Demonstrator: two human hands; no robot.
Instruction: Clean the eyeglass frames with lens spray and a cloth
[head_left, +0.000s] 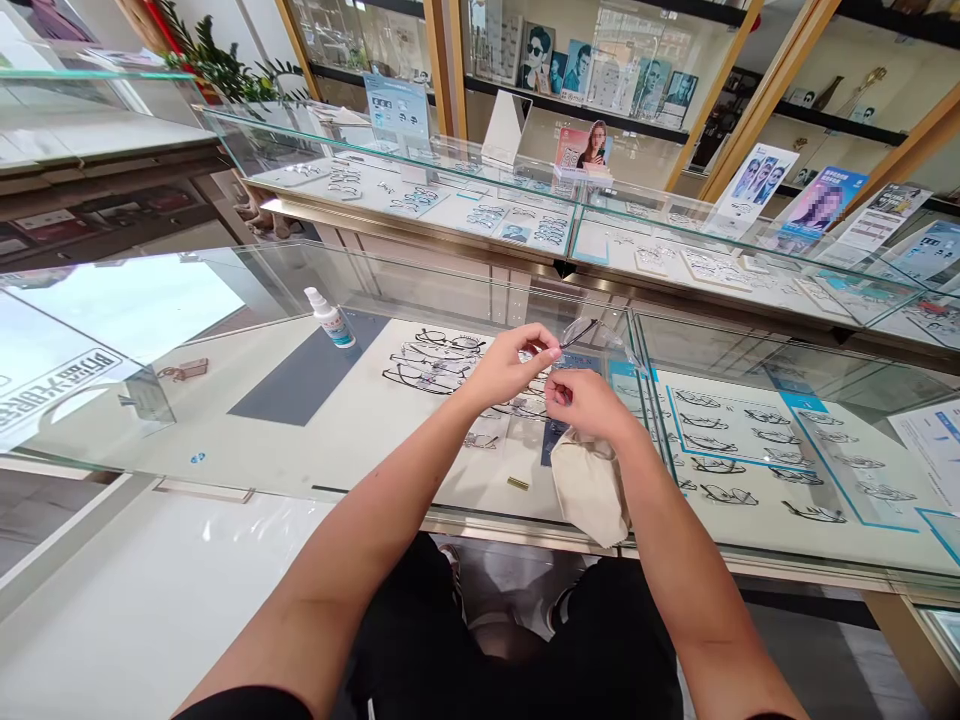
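My left hand is closed in a pinch on a pair of eyeglasses, held just above the glass counter. The lenses point away to the right, and part of the frame is hidden by my fingers. Close beside it, my right hand has its fingers curled shut. From under its palm hangs a beige cloth, bunched and reaching toward the counter's front edge. Several dark-framed glasses lie in the display beneath my hands.
A white spray bottle stands on the glass counter to the left, over a grey mat. More eyeglasses lie in the right-hand case. Farther back runs another glass showcase with advertising cards. A small gold-coloured piece lies near the front.
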